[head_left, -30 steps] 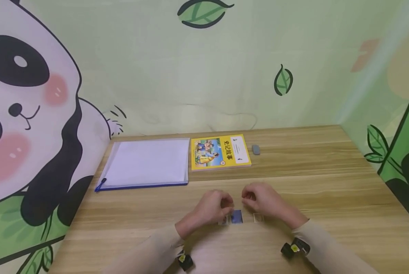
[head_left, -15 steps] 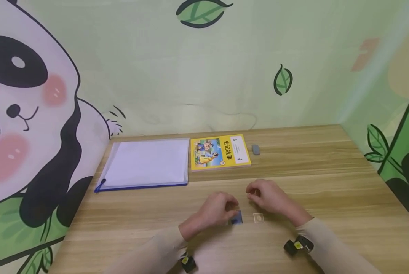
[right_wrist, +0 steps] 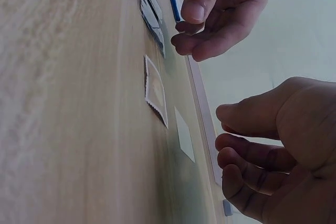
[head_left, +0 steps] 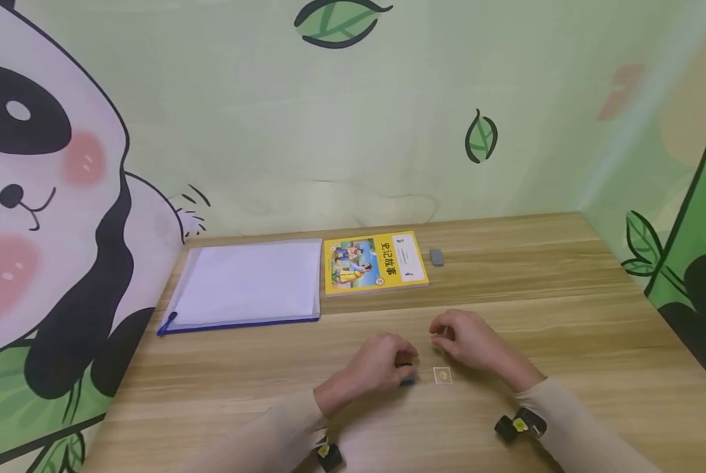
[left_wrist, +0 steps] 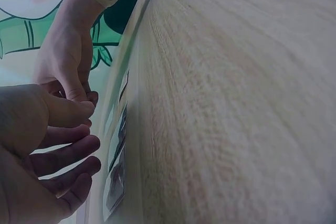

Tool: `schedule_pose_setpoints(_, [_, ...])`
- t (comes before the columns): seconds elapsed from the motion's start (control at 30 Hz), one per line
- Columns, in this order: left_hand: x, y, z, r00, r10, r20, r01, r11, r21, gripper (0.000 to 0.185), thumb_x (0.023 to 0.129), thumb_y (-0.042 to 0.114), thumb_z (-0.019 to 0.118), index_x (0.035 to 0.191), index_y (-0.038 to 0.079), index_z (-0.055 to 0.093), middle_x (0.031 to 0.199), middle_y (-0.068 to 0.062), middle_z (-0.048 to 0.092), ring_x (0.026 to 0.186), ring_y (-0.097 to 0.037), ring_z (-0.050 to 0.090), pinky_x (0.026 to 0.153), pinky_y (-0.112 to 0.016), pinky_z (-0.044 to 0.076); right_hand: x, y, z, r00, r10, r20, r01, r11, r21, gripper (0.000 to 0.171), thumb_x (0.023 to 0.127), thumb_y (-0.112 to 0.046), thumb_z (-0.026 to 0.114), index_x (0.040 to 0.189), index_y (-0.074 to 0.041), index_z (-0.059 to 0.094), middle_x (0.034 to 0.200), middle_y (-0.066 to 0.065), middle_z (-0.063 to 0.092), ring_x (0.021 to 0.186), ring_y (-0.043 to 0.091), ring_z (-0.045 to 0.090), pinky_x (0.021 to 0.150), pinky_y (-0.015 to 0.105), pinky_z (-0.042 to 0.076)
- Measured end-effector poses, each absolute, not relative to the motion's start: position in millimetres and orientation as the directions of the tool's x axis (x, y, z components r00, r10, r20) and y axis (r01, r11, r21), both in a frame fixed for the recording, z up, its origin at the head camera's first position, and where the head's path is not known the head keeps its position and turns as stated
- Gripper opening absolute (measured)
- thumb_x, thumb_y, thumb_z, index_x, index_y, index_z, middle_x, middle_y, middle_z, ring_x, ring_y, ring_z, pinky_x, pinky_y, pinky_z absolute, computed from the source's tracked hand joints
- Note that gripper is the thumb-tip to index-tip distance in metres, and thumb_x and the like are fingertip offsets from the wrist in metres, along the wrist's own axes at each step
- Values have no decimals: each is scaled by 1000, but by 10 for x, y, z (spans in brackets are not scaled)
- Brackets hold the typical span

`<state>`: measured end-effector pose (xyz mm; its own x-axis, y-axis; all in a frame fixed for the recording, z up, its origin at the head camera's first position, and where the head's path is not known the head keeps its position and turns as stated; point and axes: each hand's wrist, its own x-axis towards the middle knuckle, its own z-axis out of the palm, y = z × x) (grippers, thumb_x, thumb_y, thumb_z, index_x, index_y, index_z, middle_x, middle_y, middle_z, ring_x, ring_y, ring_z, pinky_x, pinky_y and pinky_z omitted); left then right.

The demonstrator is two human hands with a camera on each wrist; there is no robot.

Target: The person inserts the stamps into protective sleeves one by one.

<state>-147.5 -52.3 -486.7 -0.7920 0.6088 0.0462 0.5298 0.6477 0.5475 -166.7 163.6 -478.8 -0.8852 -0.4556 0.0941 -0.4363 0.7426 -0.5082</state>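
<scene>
Pale green wall (head_left: pixel 240 131), panda print (head_left: pixel 81 210), leaf prints (head_left: pixel 481 136); wood-grain tabletop (head_left: pixel 524 263).

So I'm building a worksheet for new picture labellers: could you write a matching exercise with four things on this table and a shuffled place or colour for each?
Things
1. Book
2. Folder
3. Small grey block
4. White-edged square

Places and colours
A. Just right of the book
B. Closest of the four to the right hand
C. Yellow cover
D. Blue strip along its near edge

Pairs: 1-C, 2-D, 3-A, 4-B

Wooden table (head_left: pixel 566 341) beneath folder (head_left: pixel 243 282), book (head_left: pixel 376 263), grey block (head_left: pixel 436 257), small squares (head_left: pixel 442 375)
</scene>
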Motion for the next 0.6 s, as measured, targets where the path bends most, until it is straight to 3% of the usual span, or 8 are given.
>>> schedule_pose_setpoints(0.6, [-1649, -429, -4970, -779, 624, 63, 567, 659, 495, 24, 85, 27, 76, 104, 14, 74, 97, 3, 73, 89, -8, 63, 84, -21, 52, -1506, 1724, -4855, -882, -465, 74, -431, 736, -522, 12, 84, -12, 76, 94, -9, 71, 82, -4, 66, 72, 4, 56, 63, 21, 51])
